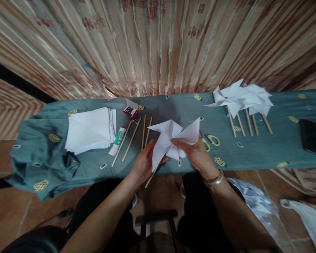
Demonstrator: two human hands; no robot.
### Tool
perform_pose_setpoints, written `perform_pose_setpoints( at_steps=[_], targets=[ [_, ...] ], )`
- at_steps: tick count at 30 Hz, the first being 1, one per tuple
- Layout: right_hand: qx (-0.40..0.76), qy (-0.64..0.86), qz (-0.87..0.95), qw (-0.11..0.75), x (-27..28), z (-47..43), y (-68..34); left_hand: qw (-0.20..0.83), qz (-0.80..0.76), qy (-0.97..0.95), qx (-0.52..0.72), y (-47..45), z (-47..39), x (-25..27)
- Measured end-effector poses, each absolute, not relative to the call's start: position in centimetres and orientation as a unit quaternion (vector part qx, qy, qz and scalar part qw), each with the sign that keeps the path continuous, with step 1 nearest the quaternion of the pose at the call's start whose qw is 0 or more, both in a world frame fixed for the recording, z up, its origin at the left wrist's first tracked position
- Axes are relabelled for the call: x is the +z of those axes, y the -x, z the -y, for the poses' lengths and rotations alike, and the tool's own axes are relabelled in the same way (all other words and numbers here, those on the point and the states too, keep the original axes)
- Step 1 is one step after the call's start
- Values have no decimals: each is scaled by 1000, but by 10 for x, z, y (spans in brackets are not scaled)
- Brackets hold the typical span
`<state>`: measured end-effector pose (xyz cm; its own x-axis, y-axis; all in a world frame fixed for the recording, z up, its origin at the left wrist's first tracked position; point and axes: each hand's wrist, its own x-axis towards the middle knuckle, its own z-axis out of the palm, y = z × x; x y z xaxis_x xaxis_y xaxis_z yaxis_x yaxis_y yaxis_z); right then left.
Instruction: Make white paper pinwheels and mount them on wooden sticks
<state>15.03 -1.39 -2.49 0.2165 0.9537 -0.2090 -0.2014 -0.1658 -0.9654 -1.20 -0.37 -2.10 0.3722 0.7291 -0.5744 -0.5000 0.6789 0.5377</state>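
Note:
A white paper pinwheel [164, 144] is held between my two hands above the table's front edge. My left hand [143, 163] is closed on it from the left and below, its fingers partly hidden behind the paper. From under the blades a thin wooden stick [149, 180] pokes out toward me; its upper end is hidden. My right hand [200, 156] grips the pinwheel from the right, thumb pressed at its centre, the other fingers behind it. Beyond the right hand lie scissors [214, 140] with yellow-green handles.
Left on the table [89, 163] are stacked paper sheets [89, 130], a glue stick [117, 141], several wooden sticks [131, 139] and an opened small red box [130, 111]. Finished-looking pinwheels [234, 96] on sticks lie right, near a black phone [313, 137]. A curtain [158, 52] hangs behind.

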Motion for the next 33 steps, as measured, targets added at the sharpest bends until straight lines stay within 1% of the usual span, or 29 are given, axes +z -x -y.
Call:
perform_pose_setpoints(
  at_steps=[4, 9, 16, 20, 23, 33],
  targets=[
    [544, 565, 325, 529, -25, 14, -152, 822, -394, -187, 367, 13, 8, -22],
    [557, 562, 331, 514, -25, 15, -148, 787, -393, -263, 397, 15, 16, -24],
    [564, 563, 323, 511, -32, 16, -154, 748, -453, -342, 344, 18, 36, -38],
    [568, 555, 325, 513, -35, 18, -158, 752, -460, -347, 321, 21, 56, -52],
    [573, 548, 333, 510, -36, 21, -155, 736, -471, -368, 319, 24, 69, -55],
    [605, 523, 375, 469, -46, 26, -141, 736, -481, -290, 377, 28, 102, -49]
  ],
)
